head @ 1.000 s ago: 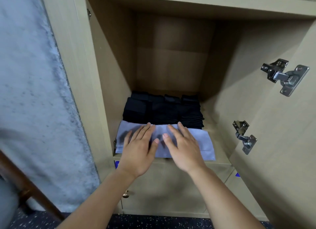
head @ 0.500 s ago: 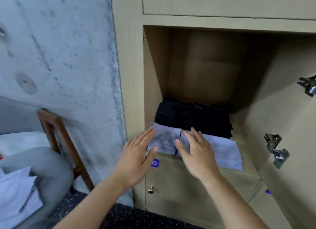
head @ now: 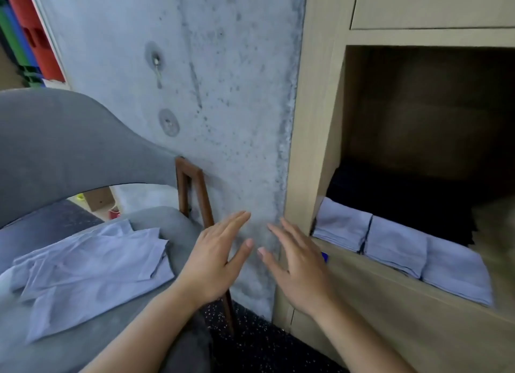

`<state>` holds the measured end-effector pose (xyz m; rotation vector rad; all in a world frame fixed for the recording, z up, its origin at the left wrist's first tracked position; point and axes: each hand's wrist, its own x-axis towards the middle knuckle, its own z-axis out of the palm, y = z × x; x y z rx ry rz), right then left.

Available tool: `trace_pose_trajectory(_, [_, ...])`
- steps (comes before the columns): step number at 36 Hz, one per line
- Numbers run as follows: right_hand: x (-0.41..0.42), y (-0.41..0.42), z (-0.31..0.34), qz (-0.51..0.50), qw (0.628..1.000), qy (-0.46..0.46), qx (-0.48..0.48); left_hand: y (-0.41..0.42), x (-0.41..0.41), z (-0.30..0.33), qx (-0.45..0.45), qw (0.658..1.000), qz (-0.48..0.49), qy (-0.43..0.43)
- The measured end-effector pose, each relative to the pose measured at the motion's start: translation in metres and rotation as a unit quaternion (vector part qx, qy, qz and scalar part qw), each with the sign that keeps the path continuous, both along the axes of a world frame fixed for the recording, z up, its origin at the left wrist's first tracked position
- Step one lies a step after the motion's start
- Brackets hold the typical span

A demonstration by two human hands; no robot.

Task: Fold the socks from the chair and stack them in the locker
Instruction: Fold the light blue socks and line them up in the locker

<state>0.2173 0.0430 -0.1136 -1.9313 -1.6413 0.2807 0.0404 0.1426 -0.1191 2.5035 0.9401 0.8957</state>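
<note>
Both hands hang in the air in front of the concrete wall [head: 223,93], between the chair [head: 69,138] and the locker [head: 315,121]. The left hand [head: 214,264] and the right hand [head: 299,266] have a wide grip, fingers straight and spread, holding nothing. Left of the wall, loose pale blue socks [head: 89,272] lie crumpled on the grey chair seat. Right of the wall, folded pale blue socks [head: 398,247] sit in a row at the front edge of the open locker, with dark folded clothes [head: 401,202] just behind them.
</note>
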Motion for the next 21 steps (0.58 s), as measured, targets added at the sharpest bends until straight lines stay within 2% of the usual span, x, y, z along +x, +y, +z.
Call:
trace_pose_trajectory(9, [-0.044, 0.024, -0.008, 0.068, 0.997, 0.000, -0.018, 0.012, -0.076, -0.019, -0.001, 0.995, 0.096, 0.017])
trace_pose_trajectory(16, [-0.065, 0.044, -0.010, 0.103, 0.994, 0.045, -0.005, 0.013, -0.127, -0.050, -0.010, 0.984, 0.164, 0.064])
trace_pose_trajectory(21, [-0.083, 0.051, -0.017, 0.146, 0.988, 0.034, -0.027, 0.018, -0.163, -0.081, -0.032, 0.975, 0.205, 0.081])
